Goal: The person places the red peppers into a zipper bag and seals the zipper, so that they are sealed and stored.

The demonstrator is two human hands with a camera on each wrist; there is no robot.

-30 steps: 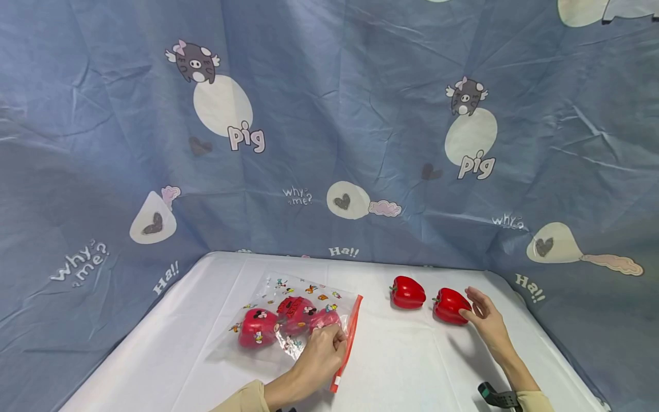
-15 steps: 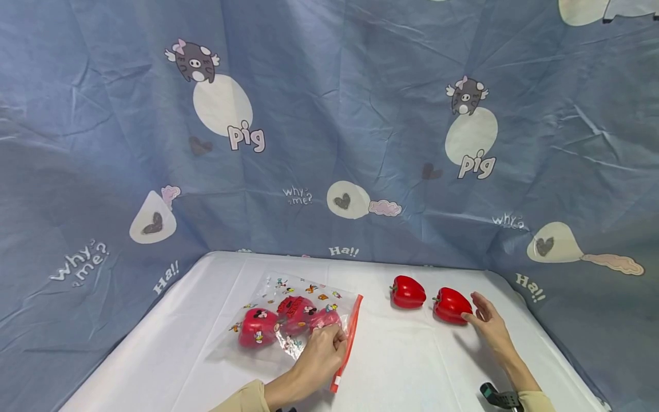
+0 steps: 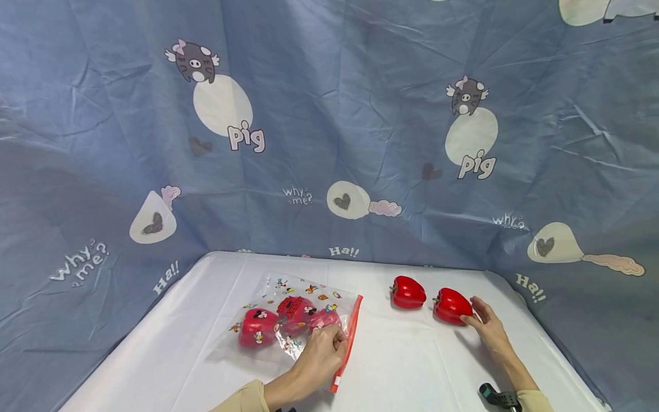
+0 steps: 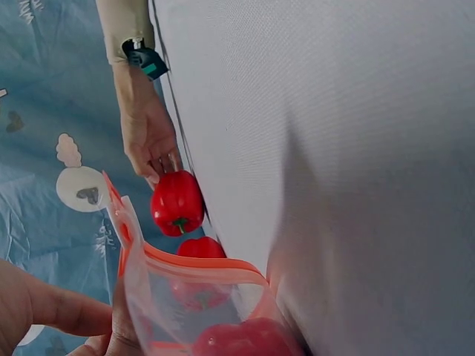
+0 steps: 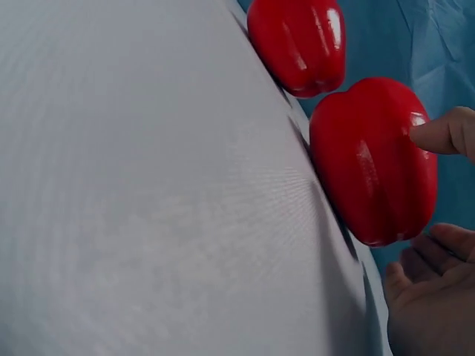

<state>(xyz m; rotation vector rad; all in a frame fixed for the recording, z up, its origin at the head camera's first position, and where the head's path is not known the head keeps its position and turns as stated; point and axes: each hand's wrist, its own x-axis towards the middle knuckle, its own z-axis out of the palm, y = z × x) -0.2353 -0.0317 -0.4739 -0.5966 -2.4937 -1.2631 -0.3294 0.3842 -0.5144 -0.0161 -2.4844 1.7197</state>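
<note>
My left hand (image 3: pixel 320 355) pinches the open side of a clear zip bag (image 3: pixel 268 289) with cartoon prints and a red-orange zip strip (image 3: pixel 355 317). Inside lie three red bell peppers, one of them a left-hand pepper (image 3: pixel 256 331). In the left wrist view the bag's mouth gapes, with a pepper (image 4: pixel 241 340) showing through the plastic. My right hand (image 3: pixel 489 327) is beside the nearer loose red bell pepper (image 3: pixel 451 306), its thumb right at the pepper's side and its other fingers loosely bent off the end. That pepper rests on the table, stem to the left.
Another red bell pepper (image 3: pixel 408 293) sits on the white-covered table (image 3: pixel 396 366), just left of the one by my right hand. Behind the table hangs a blue cloth (image 3: pixel 329 143) printed with pigs and words. A dark device (image 3: pixel 496 395) is strapped to the right wrist.
Compared with a second ago, my right hand has shifted slightly right and toward me, its fingers a little farther from the pepper. The left hand, bag and peppers stay put.
</note>
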